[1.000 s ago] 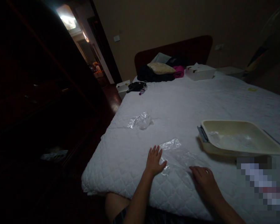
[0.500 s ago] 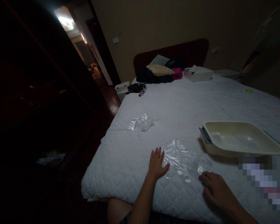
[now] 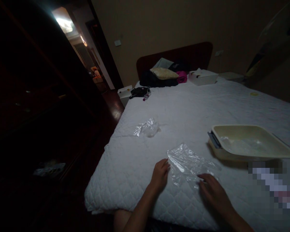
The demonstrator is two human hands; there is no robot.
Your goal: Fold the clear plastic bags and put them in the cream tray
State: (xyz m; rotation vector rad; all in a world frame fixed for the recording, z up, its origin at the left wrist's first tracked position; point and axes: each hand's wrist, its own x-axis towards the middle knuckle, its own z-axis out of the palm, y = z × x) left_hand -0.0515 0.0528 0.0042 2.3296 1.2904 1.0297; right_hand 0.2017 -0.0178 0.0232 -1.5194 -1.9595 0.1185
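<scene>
Near front edge of bed [image 3: 132,180], left hand [image 3: 160,174] went from spread to half-curled, right hand [image 3: 215,191] half-curled at clear plastic [image 3: 187,161], grips unclear.

A dim home bedroom, with a white quilted bed [image 3: 183,112], dark headboard [image 3: 198,53] and pillow [image 3: 164,73].

Two bare hands are being counted: one left hand [image 3: 160,174] and one right hand [image 3: 214,192]. On one bed [image 3: 183,109], two clear plastic pieces are being seen, one nearer piece [image 3: 188,164] and one farther piece [image 3: 148,128]; how many are being held in the one tub [image 3: 244,132] cannot be told. One beige cushion [image 3: 164,73], one pink roll [image 3: 182,77], one bottle [image 3: 147,95] and one yellow item [image 3: 254,94] are also being counted, and one headboard [image 3: 198,53] is being shown.
</scene>
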